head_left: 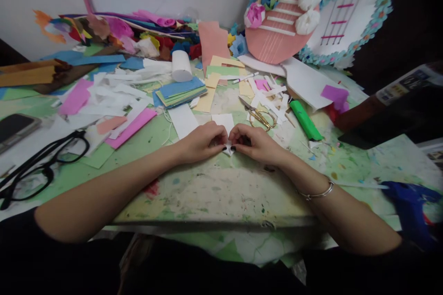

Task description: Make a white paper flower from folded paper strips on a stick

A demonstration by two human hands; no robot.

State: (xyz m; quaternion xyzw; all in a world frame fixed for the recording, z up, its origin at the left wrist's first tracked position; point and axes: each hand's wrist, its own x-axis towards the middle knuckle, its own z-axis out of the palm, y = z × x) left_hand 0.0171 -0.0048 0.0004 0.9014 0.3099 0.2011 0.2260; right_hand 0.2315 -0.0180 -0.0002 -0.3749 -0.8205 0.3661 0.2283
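Observation:
My left hand (200, 142) and my right hand (256, 144) meet at the middle of the paint-stained table (221, 193). Both pinch a small folded piece of white paper (228, 149) between their fingertips, pressing it down on the table. Most of that piece is hidden by the fingers. A silver bangle (316, 193) circles my right wrist. A white paper sheet (224, 122) lies just behind the hands.
Gold-handled scissors (260, 115) and a green cutter (305, 120) lie behind my right hand. Black glasses (38, 166) and a phone (15, 128) sit at the left. Coloured paper scraps, a stack of sheets (180, 92), a white roll (181, 65) and paper guitars (280, 23) fill the back.

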